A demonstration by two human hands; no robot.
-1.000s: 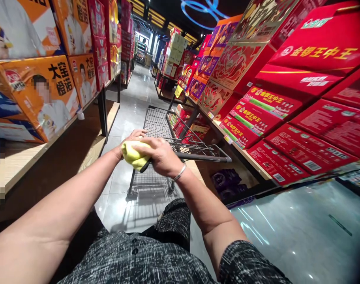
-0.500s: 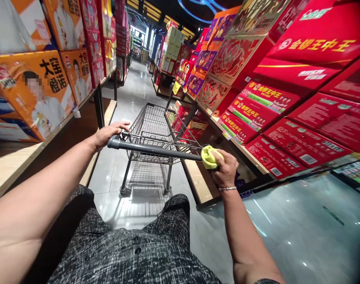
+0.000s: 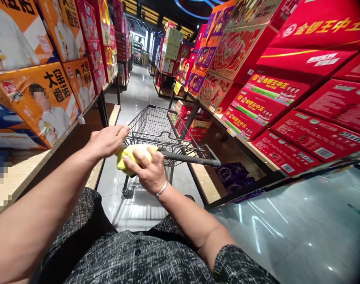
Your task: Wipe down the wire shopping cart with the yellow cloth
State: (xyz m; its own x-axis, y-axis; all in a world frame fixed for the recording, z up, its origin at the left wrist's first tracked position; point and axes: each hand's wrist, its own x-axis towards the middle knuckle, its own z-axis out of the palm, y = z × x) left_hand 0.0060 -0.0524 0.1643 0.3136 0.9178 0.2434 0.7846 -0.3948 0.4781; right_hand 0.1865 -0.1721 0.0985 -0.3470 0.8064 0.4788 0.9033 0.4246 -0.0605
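Note:
A dark wire shopping cart (image 3: 156,118) stands before me, its grey push handle (image 3: 194,159) running across at waist height. At the handle's left end, my left hand (image 3: 107,141) is closed over the cart's frame; its fingertips are partly hidden behind the rim. My right hand (image 3: 149,169) grips a yellow cloth (image 3: 126,159), which is pressed around the left part of the handle, right beside my left hand. A thin bracelet circles my right wrist.
Orange drink cartons (image 3: 44,102) are stacked on the left shelf. Red gift boxes (image 3: 307,130) fill the right shelf, with purple packs (image 3: 233,177) beneath it. A shiny tiled floor (image 3: 135,85) runs down the aisle between the shelves.
My right hand has slid the yellow cloth along the handle from its right end to its left end. My left hand stays at the cart's left corner.

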